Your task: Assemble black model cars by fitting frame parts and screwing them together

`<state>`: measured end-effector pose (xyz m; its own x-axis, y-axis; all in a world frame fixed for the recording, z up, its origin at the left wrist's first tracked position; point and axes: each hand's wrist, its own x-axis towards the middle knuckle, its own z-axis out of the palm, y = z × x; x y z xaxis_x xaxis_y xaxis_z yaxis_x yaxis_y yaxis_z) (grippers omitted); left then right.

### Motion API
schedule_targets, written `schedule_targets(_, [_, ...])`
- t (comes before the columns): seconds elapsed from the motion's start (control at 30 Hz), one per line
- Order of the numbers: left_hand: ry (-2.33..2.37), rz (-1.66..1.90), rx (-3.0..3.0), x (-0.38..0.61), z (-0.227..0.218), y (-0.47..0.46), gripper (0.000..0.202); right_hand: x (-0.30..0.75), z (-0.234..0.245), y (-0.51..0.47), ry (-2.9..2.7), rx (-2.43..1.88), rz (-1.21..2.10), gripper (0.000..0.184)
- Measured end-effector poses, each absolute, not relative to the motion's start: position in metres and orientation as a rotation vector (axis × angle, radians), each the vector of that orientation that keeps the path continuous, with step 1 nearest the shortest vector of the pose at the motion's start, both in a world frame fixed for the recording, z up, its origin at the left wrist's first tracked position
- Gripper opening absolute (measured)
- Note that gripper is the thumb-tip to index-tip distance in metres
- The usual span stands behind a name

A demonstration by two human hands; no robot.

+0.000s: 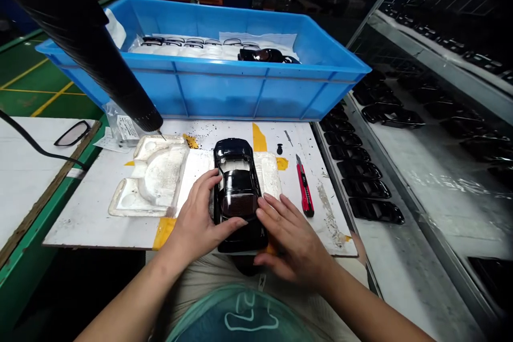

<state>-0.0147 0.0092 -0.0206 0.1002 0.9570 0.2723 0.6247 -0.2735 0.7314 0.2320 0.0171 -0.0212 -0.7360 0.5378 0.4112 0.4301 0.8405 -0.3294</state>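
Observation:
A glossy black model car body (236,181) lies lengthwise on a white foam block (269,171) at the front of the work board. My left hand (200,214) wraps its left side, fingers along the window line and thumb across the rear. Against the right rear side rest the fingertips of my right hand (292,235), its fingers stretched out and its thumb apart, lower down. To the left lies a shaped white foam cradle (160,176). A red utility knife (304,187) lies on the right. Below the board's edge, a dark reddish thing (245,264) is partly hidden.
A blue bin (216,88) holding black-framed clear parts (194,43) stands behind the board. A black cylindrical tool (120,80) hangs at upper left, its tip near the cradle. Racks with black car bodies (366,188) line the right. A clear part (72,133) lies far left.

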Motion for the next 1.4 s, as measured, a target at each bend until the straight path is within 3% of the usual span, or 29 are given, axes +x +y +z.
schedule_targets(0.1, [1.533, 0.929, 1.917, -0.016, -0.015, 0.009, 0.072, 0.237, -0.018, 0.02, -2.606, -0.704, 0.197, 0.073])
schedule_targets(0.2, [1.577, 0.849, 1.874, -0.016, -0.011, 0.01, 0.06, 0.241, -0.01, 0.027, -2.597, -0.708, 0.229, 0.067])
schedule_targets(0.33, [1.576, 0.756, 1.926, -0.018, -0.008, 0.011, 0.044, 0.241, -0.001, 0.041, -2.446, -0.754, 0.369, 0.034])
schedule_targets(0.43, [1.555, 0.744, 1.934, -0.022, -0.007, 0.013, 0.043, 0.235, 0.007, 0.057, -2.332, -0.874, 0.479, 0.024])
schedule_targets(0.6, [1.555, 0.781, 1.875, -0.026, -0.007, 0.017, 0.029, 0.217, 0.013, 0.077, -2.326, -0.987, 0.631, 0.025])
schedule_targets(0.93, [1.448, 0.84, 1.891, -0.029, -0.009, 0.02, 0.031, 0.212, -0.004, 0.085, -2.154, -1.069, 0.963, 0.04])
schedule_targets(1.07, [1.448, 0.817, 1.874, -0.03, -0.008, 0.02, 0.035, 0.215, -0.008, 0.072, -2.099, -1.059, 0.883, 0.04])
schedule_targets(1.27, [1.471, 0.793, 1.826, -0.032, -0.006, 0.021, 0.037, 0.216, 0.005, 0.054, -2.21, -0.881, 0.598, 0.013])
schedule_targets(1.4, [1.439, 0.822, 1.781, -0.031, -0.007, 0.022, 0.046, 0.212, 0.022, 0.057, -2.336, -0.865, 0.537, 0.017])
